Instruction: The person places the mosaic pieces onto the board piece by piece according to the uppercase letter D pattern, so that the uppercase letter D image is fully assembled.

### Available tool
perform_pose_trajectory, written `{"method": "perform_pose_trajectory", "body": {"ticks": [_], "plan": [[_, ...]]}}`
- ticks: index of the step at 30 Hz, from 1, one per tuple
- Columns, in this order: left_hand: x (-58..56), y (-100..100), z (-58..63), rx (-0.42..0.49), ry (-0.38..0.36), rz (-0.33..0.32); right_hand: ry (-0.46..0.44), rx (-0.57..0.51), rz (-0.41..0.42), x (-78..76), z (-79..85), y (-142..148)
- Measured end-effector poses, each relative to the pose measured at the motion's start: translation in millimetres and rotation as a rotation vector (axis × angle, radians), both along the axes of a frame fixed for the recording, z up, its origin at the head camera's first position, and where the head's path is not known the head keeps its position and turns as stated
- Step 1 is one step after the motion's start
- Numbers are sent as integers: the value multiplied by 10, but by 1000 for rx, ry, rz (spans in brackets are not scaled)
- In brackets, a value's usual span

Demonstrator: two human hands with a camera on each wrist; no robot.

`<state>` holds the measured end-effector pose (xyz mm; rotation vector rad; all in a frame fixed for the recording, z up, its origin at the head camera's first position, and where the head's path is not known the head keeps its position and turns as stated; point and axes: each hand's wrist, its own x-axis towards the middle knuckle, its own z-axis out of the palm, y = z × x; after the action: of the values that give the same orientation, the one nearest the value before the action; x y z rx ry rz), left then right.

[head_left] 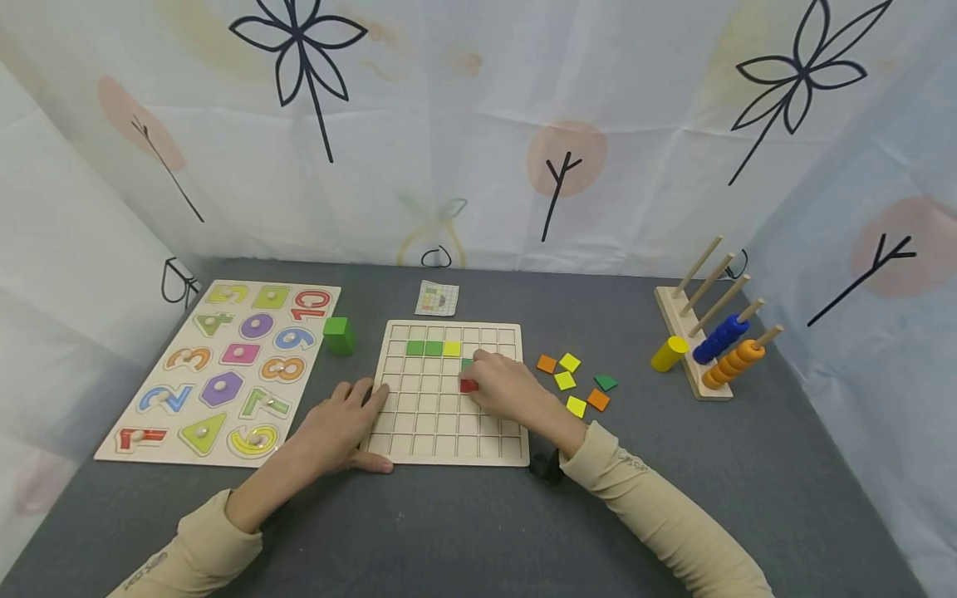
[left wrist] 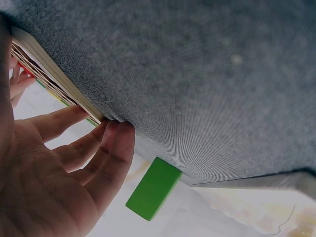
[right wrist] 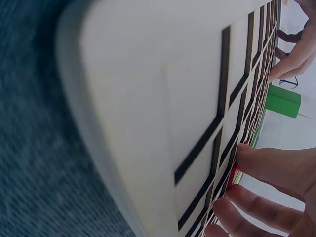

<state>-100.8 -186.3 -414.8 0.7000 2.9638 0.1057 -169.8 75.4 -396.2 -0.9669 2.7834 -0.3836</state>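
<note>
A square wooden grid board (head_left: 429, 449) lies flat on the table. Two green tiles (head_left: 424, 349) and a yellow tile (head_left: 452, 349) form a row in its upper cells, with another green tile (head_left: 467, 364) partly covered lower down. My right hand (head_left: 503, 384) is over the board, pinching a red tile (right wrist: 233, 174) between thumb and finger; the same red tile (head_left: 468, 386) shows beside the fingertips from above. With its fingers fairly straight, my left hand (head_left: 338, 428) rests at the board's left edge, fingertips touching the side in the left wrist view.
Loose orange, yellow and green tiles (head_left: 564, 380) lie right of the board. A number-and-shape puzzle (head_left: 179, 349) and a green block (head_left: 339, 336) are at left. Behind the board is a small pattern card (head_left: 437, 298). At right stand a peg stacker (head_left: 691, 340) and yellow cylinder (head_left: 669, 354).
</note>
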Motion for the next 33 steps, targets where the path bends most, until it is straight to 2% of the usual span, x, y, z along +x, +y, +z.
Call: {"method": "perform_pose_trajectory", "body": {"ticks": [5,13,20,27,33], "plan": [[6,0,7,6,10,-5,-1,-9,-13,1,7,17],[11,5,22,2,3,-5,-42,-45,-77,-10,72,157],[10,20,36,-3,-29,7,-15,-10,-117,0,142,439],[4,18,22,-2,-27,12,45,36,-130,22,133,804],[13,25,40,0,-21,6,34,86,-186,21,146,1072]]}}
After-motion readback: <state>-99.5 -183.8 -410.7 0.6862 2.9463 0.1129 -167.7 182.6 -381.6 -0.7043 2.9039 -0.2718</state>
